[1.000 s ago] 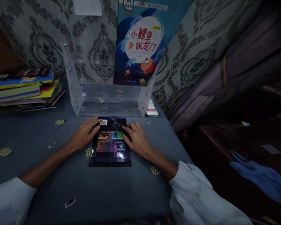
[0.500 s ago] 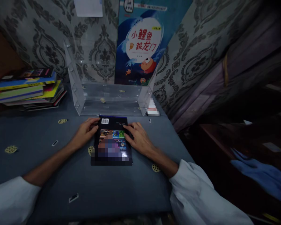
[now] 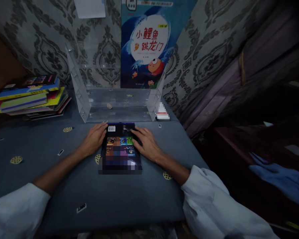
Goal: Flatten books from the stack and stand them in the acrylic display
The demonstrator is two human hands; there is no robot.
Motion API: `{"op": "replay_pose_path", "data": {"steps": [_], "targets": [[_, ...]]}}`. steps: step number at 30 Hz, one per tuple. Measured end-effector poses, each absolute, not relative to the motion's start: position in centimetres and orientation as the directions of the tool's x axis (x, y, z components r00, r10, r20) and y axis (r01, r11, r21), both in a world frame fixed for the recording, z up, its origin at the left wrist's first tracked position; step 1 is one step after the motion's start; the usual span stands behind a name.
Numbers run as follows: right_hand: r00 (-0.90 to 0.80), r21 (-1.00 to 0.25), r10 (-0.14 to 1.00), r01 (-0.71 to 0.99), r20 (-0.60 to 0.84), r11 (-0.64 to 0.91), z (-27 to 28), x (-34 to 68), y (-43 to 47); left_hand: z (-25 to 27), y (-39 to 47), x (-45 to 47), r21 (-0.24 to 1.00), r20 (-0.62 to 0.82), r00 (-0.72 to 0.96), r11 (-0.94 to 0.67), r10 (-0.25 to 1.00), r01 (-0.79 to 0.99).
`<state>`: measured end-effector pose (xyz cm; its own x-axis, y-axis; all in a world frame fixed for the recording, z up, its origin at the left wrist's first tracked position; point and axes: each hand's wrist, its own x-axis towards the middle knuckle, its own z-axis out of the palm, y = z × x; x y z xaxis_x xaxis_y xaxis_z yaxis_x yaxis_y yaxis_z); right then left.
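A dark book (image 3: 119, 131) lies on the table, its barcoded back cover facing up and its near part blurred by pixels. My left hand (image 3: 96, 136) holds its upper left edge, fingers close together. Along the right edge, my right hand (image 3: 146, 143) steadies the same book, index finger and thumb apart and touching the cover. The book is held between both hands against the tabletop. Just beyond it stands a clear plastic book rack (image 3: 118, 114). On the rack's upper right leans a blue picture book (image 3: 129, 74) with an orange fish on its cover.
Several stacked books (image 3: 27, 96) lie at the back left of the dark patterned tablecloth (image 3: 119, 199). A small pixelated white triangular object (image 3: 162, 114) is right of the rack. Beyond the table's right edge are a purple curtain (image 3: 219, 83) and a blue cloth (image 3: 279, 179).
My left hand has closed in along the book's left edge. My right hand has stayed on the right edge. The camera view has shifted slightly.
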<state>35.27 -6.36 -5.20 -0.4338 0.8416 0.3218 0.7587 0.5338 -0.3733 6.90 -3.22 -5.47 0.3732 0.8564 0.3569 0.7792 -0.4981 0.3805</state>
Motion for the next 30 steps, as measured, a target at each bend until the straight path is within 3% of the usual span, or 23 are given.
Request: {"op": "replay_pose_path", "data": {"steps": [15,30], "targets": [[-0.436,-0.366,0.844,0.765,0.312,0.530,-5.0,35.2,-6.4,-4.7,-3.1,7.1,0.341,0.348,0.403,-0.515,0.846,0.786],[-0.420,-0.357,0.856,0.783,0.302,0.510,-4.9,34.9,-6.4,-4.3,-2.7,7.4,0.324,0.243,0.473,-0.531,0.847,0.783]]}}
